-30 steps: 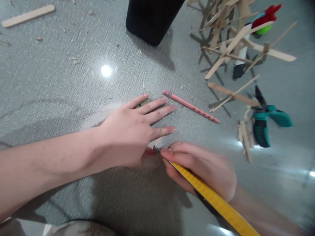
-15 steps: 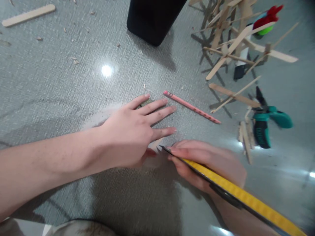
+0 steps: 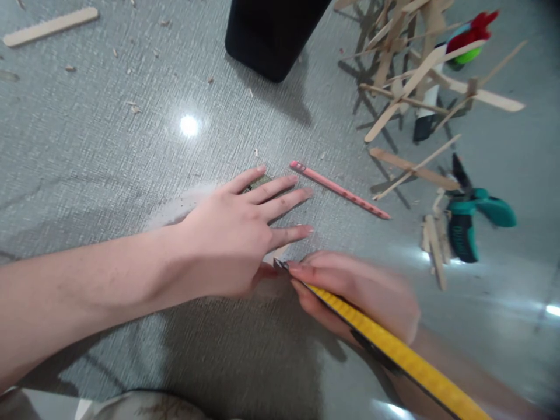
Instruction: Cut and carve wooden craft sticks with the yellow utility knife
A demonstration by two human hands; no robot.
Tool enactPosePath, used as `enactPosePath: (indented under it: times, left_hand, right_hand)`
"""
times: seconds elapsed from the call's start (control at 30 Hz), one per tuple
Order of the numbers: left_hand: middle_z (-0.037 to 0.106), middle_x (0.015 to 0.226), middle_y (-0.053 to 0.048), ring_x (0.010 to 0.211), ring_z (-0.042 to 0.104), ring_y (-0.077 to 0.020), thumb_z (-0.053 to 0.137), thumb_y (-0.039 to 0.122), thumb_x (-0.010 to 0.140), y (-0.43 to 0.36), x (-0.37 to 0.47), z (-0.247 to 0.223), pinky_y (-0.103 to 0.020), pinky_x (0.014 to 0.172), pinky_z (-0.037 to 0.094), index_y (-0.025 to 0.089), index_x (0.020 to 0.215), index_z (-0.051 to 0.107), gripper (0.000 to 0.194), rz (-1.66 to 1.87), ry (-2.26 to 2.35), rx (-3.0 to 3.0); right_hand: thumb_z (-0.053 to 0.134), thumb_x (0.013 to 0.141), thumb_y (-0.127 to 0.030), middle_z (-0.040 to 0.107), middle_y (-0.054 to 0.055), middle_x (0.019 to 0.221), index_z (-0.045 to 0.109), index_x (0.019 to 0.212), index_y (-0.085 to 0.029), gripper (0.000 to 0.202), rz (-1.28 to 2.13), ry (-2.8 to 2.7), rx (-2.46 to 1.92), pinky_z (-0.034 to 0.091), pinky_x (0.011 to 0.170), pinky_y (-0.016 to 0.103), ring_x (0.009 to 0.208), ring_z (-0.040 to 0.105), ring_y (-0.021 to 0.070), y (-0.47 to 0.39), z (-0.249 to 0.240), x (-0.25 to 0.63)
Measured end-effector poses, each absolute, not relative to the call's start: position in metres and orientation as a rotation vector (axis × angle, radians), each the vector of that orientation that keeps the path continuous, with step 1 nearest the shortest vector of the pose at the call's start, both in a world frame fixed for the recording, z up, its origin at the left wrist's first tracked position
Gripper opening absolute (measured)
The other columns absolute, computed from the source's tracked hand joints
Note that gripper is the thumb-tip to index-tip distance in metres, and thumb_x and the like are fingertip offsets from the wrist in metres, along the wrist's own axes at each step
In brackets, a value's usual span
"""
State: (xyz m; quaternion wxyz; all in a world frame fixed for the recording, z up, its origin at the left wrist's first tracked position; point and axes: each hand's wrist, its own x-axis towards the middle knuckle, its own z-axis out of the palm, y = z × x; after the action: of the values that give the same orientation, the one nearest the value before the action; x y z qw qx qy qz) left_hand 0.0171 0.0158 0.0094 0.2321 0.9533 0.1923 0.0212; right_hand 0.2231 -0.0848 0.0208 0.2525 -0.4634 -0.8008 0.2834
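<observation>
My left hand (image 3: 245, 233) lies flat with its fingers spread, palm down on the grey surface. From under it, by the little finger, shows a small pale end of a wooden stick (image 3: 282, 252). Between the index and middle fingers a bit of something greenish peeks out, mostly covered. My right hand (image 3: 354, 291) is closed around a yellow and black utility knife (image 3: 380, 338), whose long body slants to the lower right. The knife's blade tip (image 3: 279, 265) is beside the pale stick end, close to my left thumb; whether it touches the stick I cannot tell.
A pink pencil (image 3: 341, 191) lies beyond my hands. To the right are green-handled pliers (image 3: 464, 227), short stick pieces (image 3: 435, 251) and a tangle of joined craft sticks (image 3: 415, 76). A black object (image 3: 275, 35) stands at the top, a craft stick (image 3: 50, 27) far left.
My right hand has shifted left with the knife, so the blade tip now sits nearer my left thumb. My left hand stays in place.
</observation>
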Motion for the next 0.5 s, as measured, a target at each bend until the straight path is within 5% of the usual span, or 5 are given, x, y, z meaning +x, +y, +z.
enactPosePath:
  times: [0.5]
  left_hand:
    - [0.031,0.166,-0.007,0.155,0.024,-0.0322,0.062,0.051,0.090,0.0169,0.0165,0.0119,-0.054,0.127,0.013,0.029,0.147,0.052,0.062,0.024,0.524,2.608]
  right_hand:
    - [0.060,0.093,-0.007,0.066,-0.006,0.064,0.058,0.120,-0.026,0.033,0.793,-2.154,-1.197,0.057,0.057,0.026,0.058,0.068,0.0135,-0.0811,0.0234,0.2193]
